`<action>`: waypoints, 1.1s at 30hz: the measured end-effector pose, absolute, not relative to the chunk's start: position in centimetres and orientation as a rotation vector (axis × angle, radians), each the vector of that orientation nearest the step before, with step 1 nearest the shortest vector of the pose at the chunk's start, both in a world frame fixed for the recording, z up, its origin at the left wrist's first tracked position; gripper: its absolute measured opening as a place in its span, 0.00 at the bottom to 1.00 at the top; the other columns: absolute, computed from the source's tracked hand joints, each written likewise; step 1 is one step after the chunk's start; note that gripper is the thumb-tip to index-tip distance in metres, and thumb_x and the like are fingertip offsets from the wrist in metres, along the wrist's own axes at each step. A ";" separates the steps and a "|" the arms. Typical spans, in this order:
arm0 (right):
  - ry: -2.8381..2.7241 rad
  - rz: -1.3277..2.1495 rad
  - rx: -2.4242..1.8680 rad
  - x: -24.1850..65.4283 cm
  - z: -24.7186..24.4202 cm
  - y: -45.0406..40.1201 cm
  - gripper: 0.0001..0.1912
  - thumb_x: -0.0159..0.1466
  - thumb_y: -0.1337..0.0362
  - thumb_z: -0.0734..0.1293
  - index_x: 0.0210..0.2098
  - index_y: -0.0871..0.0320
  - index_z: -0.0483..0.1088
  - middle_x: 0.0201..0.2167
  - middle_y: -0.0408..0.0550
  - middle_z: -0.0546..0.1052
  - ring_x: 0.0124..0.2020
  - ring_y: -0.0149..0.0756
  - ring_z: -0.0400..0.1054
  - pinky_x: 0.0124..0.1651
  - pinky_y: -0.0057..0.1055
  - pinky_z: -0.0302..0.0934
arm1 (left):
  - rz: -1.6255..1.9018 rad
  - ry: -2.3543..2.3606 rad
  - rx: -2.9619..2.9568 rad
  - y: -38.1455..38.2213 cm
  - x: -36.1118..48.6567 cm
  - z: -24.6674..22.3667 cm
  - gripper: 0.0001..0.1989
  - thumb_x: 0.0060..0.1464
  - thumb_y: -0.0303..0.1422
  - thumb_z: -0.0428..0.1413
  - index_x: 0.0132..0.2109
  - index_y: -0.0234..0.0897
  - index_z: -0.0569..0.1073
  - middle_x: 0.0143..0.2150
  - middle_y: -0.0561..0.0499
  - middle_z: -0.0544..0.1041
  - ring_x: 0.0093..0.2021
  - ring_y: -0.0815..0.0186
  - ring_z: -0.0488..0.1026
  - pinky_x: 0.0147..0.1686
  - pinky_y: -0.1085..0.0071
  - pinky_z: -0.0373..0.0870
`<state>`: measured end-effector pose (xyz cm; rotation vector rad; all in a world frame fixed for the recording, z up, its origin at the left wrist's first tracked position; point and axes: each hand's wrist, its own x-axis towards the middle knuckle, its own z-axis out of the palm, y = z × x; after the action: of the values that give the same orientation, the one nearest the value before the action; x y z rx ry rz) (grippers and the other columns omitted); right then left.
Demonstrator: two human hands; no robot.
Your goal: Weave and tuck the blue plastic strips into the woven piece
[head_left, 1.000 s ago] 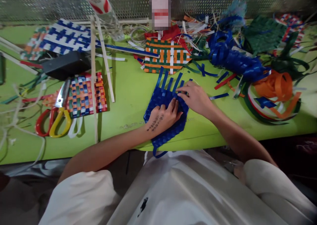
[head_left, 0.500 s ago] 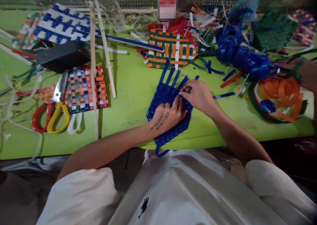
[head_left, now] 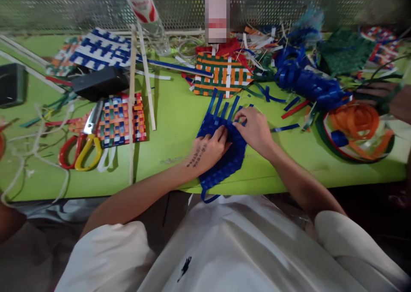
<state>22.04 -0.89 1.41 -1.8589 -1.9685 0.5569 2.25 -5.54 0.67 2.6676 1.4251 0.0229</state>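
Note:
A dark blue woven piece (head_left: 224, 163) of flat plastic strips lies on the green table, with loose strip ends (head_left: 221, 105) sticking out along its far edge and a loop at its near end. My left hand (head_left: 208, 148) rests on top of the weave, palm down, fingers extended and pressing on its surface. At the far right corner, my right hand (head_left: 253, 127) pinches a blue strip between thumb and forefinger; the fingers hide most of that strip. Just beyond is a woven piece in orange, green and white (head_left: 221, 75).
Scissors (head_left: 88, 140) lie on a multicoloured woven piece (head_left: 122, 120) at left, near wooden sticks (head_left: 132, 108) and a black box (head_left: 99, 82). A bottle (head_left: 149, 18) stands behind. At right are a blue strip bundle (head_left: 311, 78), orange coils (head_left: 356, 120) and another person's arm (head_left: 388, 97).
The view has shifted, bringing a dark device in at left. My right hand has moved slightly nearer to me at the weave's corner; my left hand still rests on the weave.

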 end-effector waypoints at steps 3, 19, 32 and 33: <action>-2.048 0.534 -1.805 21.5 2.3 -0.8 0.11 0.74 0.67 0.70 0.50 0.52 0.85 0.49 0.53 0.85 0.45 0.47 0.79 0.52 0.42 0.72 | -0.006 1.483 2.619 -5.5 1.9 0.4 0.34 0.83 0.48 0.45 0.81 0.30 0.70 0.82 0.34 0.69 0.50 0.46 0.90 0.43 0.52 0.86; -2.174 0.720 -2.003 19.5 3.2 1.9 0.10 0.72 0.67 0.69 0.40 0.54 0.85 0.43 0.54 0.89 0.46 0.54 0.82 0.45 0.43 0.70 | 0.083 1.446 2.644 -5.9 2.0 -0.3 0.32 0.84 0.45 0.43 0.80 0.31 0.72 0.80 0.34 0.72 0.48 0.50 0.89 0.42 0.55 0.86; -2.441 0.677 -1.881 20.4 3.1 4.1 0.09 0.68 0.71 0.69 0.35 0.54 0.79 0.40 0.52 0.87 0.42 0.47 0.79 0.39 0.39 0.57 | 0.048 1.395 2.633 -5.6 2.1 -0.1 0.32 0.84 0.43 0.42 0.82 0.29 0.68 0.84 0.38 0.66 0.50 0.51 0.89 0.43 0.54 0.87; -2.432 0.677 -1.878 20.5 3.0 4.0 0.08 0.68 0.71 0.69 0.35 0.53 0.79 0.40 0.51 0.87 0.41 0.46 0.79 0.38 0.38 0.57 | 0.047 1.395 2.631 -5.6 2.1 -0.1 0.33 0.84 0.43 0.42 0.82 0.29 0.68 0.84 0.37 0.66 0.50 0.51 0.89 0.43 0.54 0.87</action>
<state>20.52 4.02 2.99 -1.8776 -2.4319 0.6768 2.10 -5.62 -0.10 2.6313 1.3945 0.0475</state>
